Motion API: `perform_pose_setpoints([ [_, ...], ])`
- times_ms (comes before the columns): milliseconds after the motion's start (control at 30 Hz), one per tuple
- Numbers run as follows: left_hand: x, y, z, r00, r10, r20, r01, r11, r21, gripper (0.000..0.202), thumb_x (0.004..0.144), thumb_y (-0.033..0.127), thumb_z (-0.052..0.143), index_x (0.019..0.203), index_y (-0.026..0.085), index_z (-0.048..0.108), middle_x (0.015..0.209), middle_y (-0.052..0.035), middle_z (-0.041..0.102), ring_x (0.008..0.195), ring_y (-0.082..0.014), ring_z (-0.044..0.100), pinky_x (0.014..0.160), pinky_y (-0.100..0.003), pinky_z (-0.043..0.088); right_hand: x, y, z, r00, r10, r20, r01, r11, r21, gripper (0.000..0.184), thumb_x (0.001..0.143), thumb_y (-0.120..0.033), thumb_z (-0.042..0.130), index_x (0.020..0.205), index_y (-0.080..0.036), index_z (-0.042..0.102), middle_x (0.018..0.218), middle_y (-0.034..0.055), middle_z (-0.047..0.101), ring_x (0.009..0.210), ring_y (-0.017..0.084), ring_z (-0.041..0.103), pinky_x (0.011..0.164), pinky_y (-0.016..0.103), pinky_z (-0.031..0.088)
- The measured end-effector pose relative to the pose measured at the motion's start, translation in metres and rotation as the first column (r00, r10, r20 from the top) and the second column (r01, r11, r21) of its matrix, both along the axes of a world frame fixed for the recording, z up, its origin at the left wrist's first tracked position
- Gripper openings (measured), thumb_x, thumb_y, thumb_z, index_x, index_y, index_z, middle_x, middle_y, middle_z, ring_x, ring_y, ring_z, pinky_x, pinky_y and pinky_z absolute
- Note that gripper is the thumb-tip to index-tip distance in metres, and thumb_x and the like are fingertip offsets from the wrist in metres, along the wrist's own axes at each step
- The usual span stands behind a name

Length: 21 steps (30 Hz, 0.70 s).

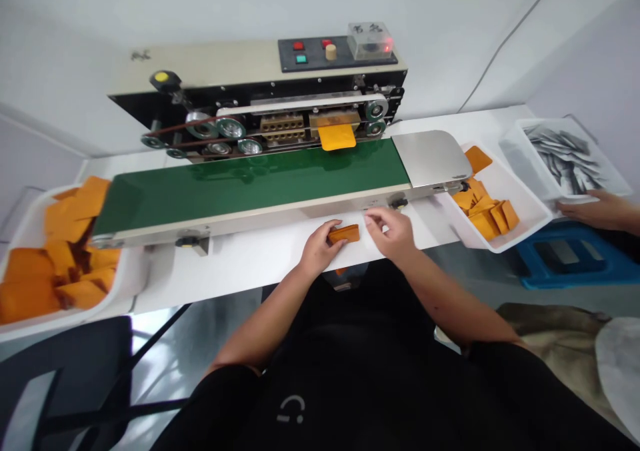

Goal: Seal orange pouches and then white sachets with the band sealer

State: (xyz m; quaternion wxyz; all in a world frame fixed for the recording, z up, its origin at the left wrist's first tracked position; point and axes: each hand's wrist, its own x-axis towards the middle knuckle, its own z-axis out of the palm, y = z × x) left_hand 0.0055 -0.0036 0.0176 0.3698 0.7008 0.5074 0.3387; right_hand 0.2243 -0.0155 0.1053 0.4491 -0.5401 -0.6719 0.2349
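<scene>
Orange rectangular flat packet (352, 233) is sitting between the thumb and fingers of a person's left hand (320, 248), closed on it over a white tabletop (250, 259), on the near side of a cream-and-black machine (215, 64) with a green belt (240, 188). Just to its right, the right hand (394, 234) is holding its fingers curled; whether it is pinching anything cannot be told. Farther off, a yellow-orange packet (338, 137) is overhanging the belt. Crooked feeding could be causing creases or jams; stray fingers could be risking the rollers (376, 109).
</scene>
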Motion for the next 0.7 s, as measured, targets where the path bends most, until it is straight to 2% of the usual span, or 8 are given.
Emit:
perform_pose_setpoints([
  [67,0.0,0.0,0.0,1.0,0.003,0.008,-0.003,1.0,0.012,0.051,0.085,0.03,0.081,0.133,0.024,0.065,0.118,-0.0089,0.076,0.105,-0.0253,0.073,0.095,-0.039,0.059,-0.004,-0.014,-0.03,0.999,-0.047,0.007,0.047,0.993,-0.105,0.018,0.096,-0.038,0.062,0.102,-0.022,0.07,0.085,0.0045,0.069,0.07,0.016,0.061,0.067,0.03,0.052],
  [133,0.0,0.0,0.001,1.0,0.002,0.02,-0.003,0.999,0.039,0.051,0.085,0.031,0.081,0.133,0.024,0.066,0.113,-0.0081,0.076,0.098,-0.0235,0.073,0.091,-0.037,0.059,-0.004,-0.017,-0.055,0.998,-0.067,-0.005,0.065,0.98,-0.186,0.025,0.093,-0.039,0.066,0.112,-0.022,0.068,0.094,0.0064,0.068,0.076,0.018,0.062,0.069,0.032,0.053],
  [233,0.001,0.0,0.002,0.999,-0.045,0.015,0.043,0.991,0.125,0.04,0.087,0.037,0.082,0.123,0.023,0.072,0.111,-0.0087,0.075,0.1,-0.0236,0.072,0.092,-0.036,0.057,0.001,-0.01,-0.075,0.997,0.074,-0.01,-0.075,0.971,-0.228,0.039,0.089,-0.039,0.071,0.124,-0.023,0.067,0.11,0.009,0.068,0.087,0.02,0.063,0.074,0.033,0.053],
  [300,0.002,0.001,0.002,0.998,-0.063,0.003,0.062,0.987,0.146,0.035,0.087,0.045,0.081,0.112,0.022,0.075,0.096,-0.0064,0.074,0.087,-0.0208,0.07,0.082,-0.033,0.056,0.004,-0.005,-0.08,0.984,0.177,-0.031,-0.179,0.949,-0.258,0.031,0.088,-0.038,0.071,0.115,-0.022,0.07,0.106,0.0079,0.069,0.087,0.02,0.063,0.074,0.032,0.052],
  [333,0.002,0.002,0.002,0.997,-0.073,-0.006,0.074,0.987,0.143,0.036,0.087,0.048,0.081,0.109,0.021,0.076,0.092,-0.0057,0.073,0.083,-0.0198,0.069,0.079,-0.032,0.055,0.005,-0.004,-0.081,0.981,0.19,-0.048,-0.196,0.94,-0.281,0.024,0.089,-0.038,0.071,0.106,-0.021,0.072,0.1,0.0068,0.069,0.084,0.019,0.062,0.074,0.032,0.051],
  [433,0.002,0.004,0.002,0.998,-0.062,-0.009,0.063,0.989,0.136,0.041,0.085,0.053,0.081,0.108,0.019,0.075,0.093,-0.0061,0.072,0.084,-0.0199,0.068,0.079,-0.032,0.054,0.007,-0.003,-0.083,0.986,0.113,-0.123,-0.151,0.917,-0.369,0.023,0.089,-0.041,0.071,0.086,-0.018,0.068,0.085,0.0037,0.068,0.076,0.017,0.061,0.072,0.029,0.048],
  [600,0.002,0.006,-0.001,0.999,-0.036,0.007,0.035,0.989,0.143,0.042,0.087,0.052,0.079,0.112,0.018,0.073,0.1,-0.0075,0.073,0.092,-0.0211,0.069,0.085,-0.032,0.053,0.006,-0.004,-0.091,0.96,0.031,-0.278,-0.156,0.884,-0.441,0.028,0.088,-0.044,0.071,0.092,-0.017,0.068,0.081,0.0023,0.069,0.073,0.014,0.062,0.07,0.026,0.049],
  [700,0.002,0.005,0.0,1.0,-0.028,-0.004,0.029,0.989,0.147,0.037,0.089,0.049,0.078,0.109,0.018,0.072,0.097,-0.0065,0.073,0.09,-0.0205,0.068,0.084,-0.032,0.053,0.002,-0.002,-0.09,0.968,0.019,-0.251,-0.122,0.908,-0.401,0.025,0.087,-0.041,0.072,0.094,-0.017,0.07,0.087,0.0036,0.069,0.075,0.014,0.062,0.07,0.027,0.051],
])
